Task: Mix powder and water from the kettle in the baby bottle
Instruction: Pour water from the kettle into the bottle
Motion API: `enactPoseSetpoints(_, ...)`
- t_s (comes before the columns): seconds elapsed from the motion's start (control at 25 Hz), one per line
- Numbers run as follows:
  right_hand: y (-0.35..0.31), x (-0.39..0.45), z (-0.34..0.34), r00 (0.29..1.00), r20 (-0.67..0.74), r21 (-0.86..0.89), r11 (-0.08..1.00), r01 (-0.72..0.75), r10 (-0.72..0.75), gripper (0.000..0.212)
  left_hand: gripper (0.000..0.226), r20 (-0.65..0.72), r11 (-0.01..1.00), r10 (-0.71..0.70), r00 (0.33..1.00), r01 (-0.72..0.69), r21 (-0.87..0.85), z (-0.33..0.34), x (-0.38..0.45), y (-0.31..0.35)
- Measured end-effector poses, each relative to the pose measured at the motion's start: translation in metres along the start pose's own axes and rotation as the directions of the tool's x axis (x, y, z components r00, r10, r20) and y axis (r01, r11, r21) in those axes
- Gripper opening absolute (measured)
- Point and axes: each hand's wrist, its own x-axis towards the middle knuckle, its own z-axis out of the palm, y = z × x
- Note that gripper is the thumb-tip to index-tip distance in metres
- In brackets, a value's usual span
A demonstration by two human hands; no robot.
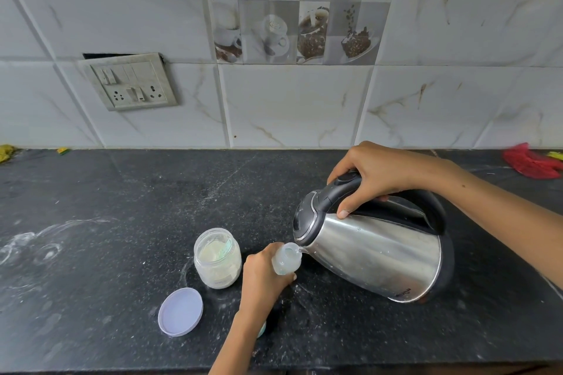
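One kettle (374, 250) was tipped spout-down to the left, its long axis slanting from the handle, gripped in the curled fingers of the right hand (377, 178), down to the bottle mouth. One baby bottle (287, 259) stood just below the spout, upright or nearly so, held round its body by the left hand (264, 275) (the nearer hand). One open powder jar (217, 257) stood just left of those fingers; one lid (180, 311) lay below-left. Judged: pouring under way.
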Motion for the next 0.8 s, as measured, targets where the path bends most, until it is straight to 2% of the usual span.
enactPoseSetpoints(0.64,-0.011,0.015,0.003,0.996,0.068,-0.041,0.998,-0.049,0.052,0.045,0.057,-0.008,0.999,0.005,1.000,-0.005,-0.032,0.002,0.000,-0.005)
enactPoseSetpoints(0.8,-0.010,0.011,0.002,0.998,0.051,-0.005,0.999,-0.047,0.047,0.040,0.056,-0.012,0.999,0.006,1.000,-0.007,-0.051,0.002,0.000,-0.007)
